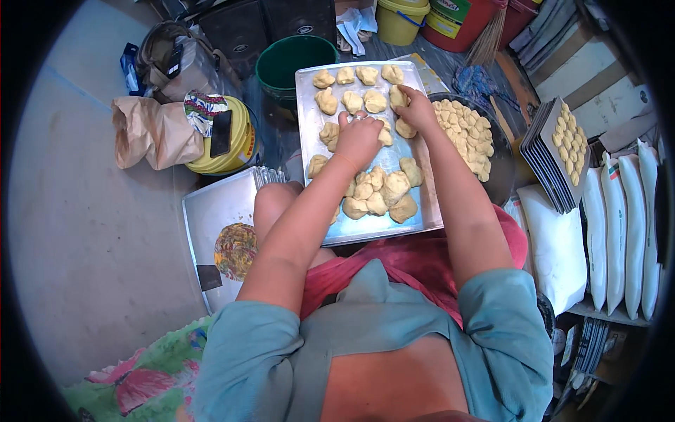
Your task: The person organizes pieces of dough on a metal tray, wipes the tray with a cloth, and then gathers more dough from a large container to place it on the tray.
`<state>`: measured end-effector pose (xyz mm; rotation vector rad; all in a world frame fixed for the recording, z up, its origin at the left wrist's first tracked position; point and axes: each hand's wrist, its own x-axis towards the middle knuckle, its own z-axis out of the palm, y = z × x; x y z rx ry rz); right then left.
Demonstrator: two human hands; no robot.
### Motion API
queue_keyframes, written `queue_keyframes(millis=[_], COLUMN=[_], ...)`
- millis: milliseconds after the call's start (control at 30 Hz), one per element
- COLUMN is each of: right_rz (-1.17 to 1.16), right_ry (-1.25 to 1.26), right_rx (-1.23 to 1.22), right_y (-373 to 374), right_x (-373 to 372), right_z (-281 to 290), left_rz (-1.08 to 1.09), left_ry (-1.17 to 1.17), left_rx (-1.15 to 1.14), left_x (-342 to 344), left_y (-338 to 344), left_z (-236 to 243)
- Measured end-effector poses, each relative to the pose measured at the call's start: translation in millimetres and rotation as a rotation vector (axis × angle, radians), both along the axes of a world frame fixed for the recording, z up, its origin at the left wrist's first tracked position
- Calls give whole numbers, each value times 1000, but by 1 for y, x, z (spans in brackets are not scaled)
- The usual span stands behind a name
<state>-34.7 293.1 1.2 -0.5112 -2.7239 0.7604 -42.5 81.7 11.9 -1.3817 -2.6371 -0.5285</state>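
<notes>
Both hands work over a pale metal tray (355, 231) whose near edge comes to the person's lap; its long axis runs near to far, leaning slightly left at the far end. Right hand (416, 111) reaches in across the tray's right wall, fingers and thumb pinching a dough lump (396, 97) at the right end of the second row from the far side. Left hand (360, 141) is palm down near the middle of the tray, fingers bent toward the far side; its fingertips are partly hidden among the dough, so I cannot tell whether they pinch anything.

A loose near pile (376, 188) of dough lies on the near half, between the forearms and nearer the body than either hand; the left hand is the closer of the two to it. The spaced far row (366, 75) of four lumps sits beyond both hands, along the far wall.

Just right of the tray, a dark basin (503, 163) holds many smaller dough balls (460, 133), with the right forearm nearer to it. Farther right, more balls rest on a stack of trays (545, 165). Left of the tray stands a yellow tub (242, 144).
</notes>
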Motion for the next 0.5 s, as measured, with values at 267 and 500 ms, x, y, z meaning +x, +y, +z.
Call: queue_keyframes(millis=[267,500], right_rz=[6,87], right_ry=[52,120], right_rx=[-99,-154], right_y=[-10,-23], right_x=[45,107], right_z=[13,10], left_rz=[135,164], left_ry=[-12,-145], left_rx=[84,83], left_x=[12,31], left_y=[-21,-95], left_z=[11,29])
